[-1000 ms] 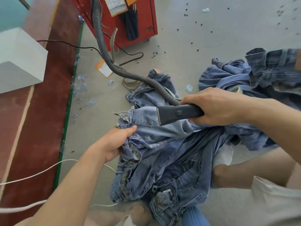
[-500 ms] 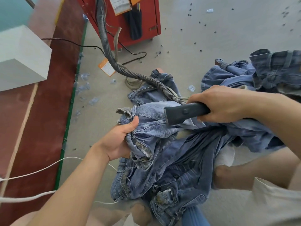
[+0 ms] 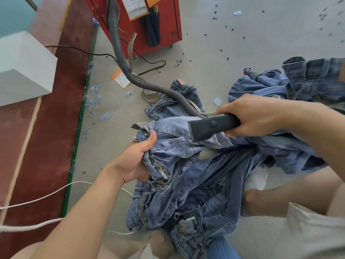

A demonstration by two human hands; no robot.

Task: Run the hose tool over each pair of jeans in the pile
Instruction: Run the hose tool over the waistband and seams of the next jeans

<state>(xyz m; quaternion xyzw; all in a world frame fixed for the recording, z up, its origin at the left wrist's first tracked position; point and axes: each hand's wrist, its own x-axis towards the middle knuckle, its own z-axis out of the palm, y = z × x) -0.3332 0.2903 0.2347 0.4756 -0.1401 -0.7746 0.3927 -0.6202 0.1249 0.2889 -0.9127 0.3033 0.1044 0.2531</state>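
A pile of blue jeans (image 3: 201,187) lies on the grey floor between my legs. My left hand (image 3: 136,159) grips a bunched waistband of the top light-blue pair (image 3: 173,139), thumb pressed on the cloth. My right hand (image 3: 259,116) holds the dark grey hose tool (image 3: 207,127) by its handle, its flat nozzle pointing left over that pair. The ribbed grey hose (image 3: 130,75) runs from the nozzle back to a red machine (image 3: 155,25). More jeans (image 3: 298,85) are heaped at the right.
A red mat with a green edge (image 3: 56,128) and a white box (image 3: 24,66) lie at the left. White cords (image 3: 37,200) cross the lower left. A black cable (image 3: 93,52), an orange tag (image 3: 120,78), plastic scraps and small dark bits litter the floor.
My left hand has gathered and lifted the waistband higher, bunching the light-blue pair. The nozzle has shifted slightly right and up over the cloth.
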